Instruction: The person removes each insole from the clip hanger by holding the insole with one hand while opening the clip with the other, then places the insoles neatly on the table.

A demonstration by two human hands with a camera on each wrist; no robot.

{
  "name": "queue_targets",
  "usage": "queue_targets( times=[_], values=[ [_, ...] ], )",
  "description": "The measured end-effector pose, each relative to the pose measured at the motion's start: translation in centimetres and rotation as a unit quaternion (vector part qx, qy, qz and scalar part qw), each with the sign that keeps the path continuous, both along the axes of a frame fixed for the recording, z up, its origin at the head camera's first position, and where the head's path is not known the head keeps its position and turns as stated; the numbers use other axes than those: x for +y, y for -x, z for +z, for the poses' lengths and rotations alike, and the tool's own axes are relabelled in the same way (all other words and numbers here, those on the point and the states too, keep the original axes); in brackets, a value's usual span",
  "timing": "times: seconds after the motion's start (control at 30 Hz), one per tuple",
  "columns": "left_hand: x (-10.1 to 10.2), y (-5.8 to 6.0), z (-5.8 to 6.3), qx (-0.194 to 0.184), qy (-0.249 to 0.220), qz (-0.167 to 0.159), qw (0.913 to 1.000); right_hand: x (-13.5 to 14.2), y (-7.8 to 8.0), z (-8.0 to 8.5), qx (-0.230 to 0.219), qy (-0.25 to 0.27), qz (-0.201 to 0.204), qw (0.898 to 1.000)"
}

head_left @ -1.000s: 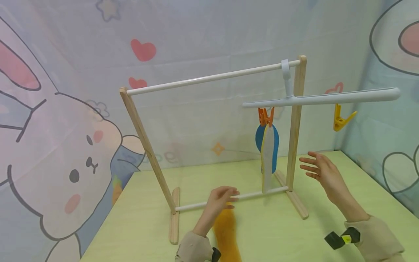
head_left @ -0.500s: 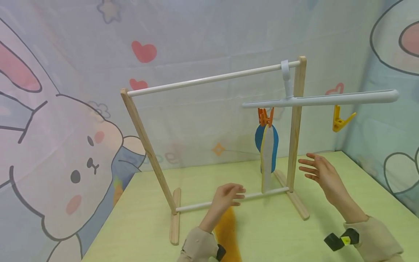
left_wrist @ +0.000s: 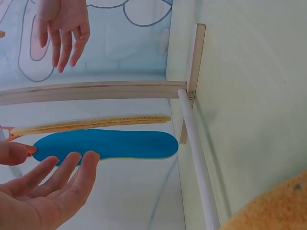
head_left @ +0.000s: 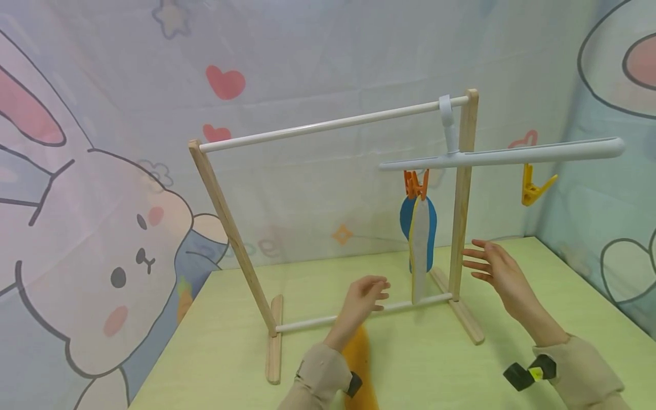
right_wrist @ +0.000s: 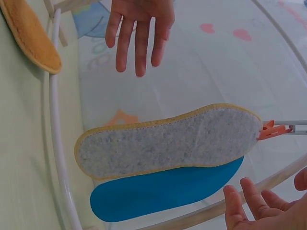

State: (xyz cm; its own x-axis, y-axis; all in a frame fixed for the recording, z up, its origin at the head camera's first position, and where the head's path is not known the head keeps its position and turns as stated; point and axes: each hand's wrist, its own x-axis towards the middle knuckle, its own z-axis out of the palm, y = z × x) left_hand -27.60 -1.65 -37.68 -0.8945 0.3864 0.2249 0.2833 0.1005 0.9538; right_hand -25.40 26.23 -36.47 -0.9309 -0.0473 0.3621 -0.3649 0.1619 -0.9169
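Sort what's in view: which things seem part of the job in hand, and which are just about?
Likely part of the job:
- grey-faced insole and blue insole, hanging
- orange clips
- yellow clip
- white hanger
- wooden rack
- orange insole on the table

Seemingly just about:
- rabbit-print backdrop
- black wrist devices

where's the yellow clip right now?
Head view, right side: the yellow clip hangs under the white hanger, right of the nearest wooden post and, in the image, above the right hand.
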Motion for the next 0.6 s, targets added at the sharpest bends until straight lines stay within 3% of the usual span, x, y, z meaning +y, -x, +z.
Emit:
queue_targets(
  times=[0.13,0.37,0.6],
  values=[
    [0.7,1.1,-0.9,0.004,-0.004,0.012,0.9999,-0.2,0.1,0.2,-0.002,-0.008,-0.002,1.000],
    [2.1,2.0,-1.5,-0.006,0.011,0.045,0.9989,-0.6,0.5,0.7,-0.003,-0.022,-0.004,1.000],
    [3.0,2.4,-2.0,0.011,0.015,0.042,0.9989,-0.8,0.8,1.2,-0.009,-0.029,-0.003,1.000]
  ],
)
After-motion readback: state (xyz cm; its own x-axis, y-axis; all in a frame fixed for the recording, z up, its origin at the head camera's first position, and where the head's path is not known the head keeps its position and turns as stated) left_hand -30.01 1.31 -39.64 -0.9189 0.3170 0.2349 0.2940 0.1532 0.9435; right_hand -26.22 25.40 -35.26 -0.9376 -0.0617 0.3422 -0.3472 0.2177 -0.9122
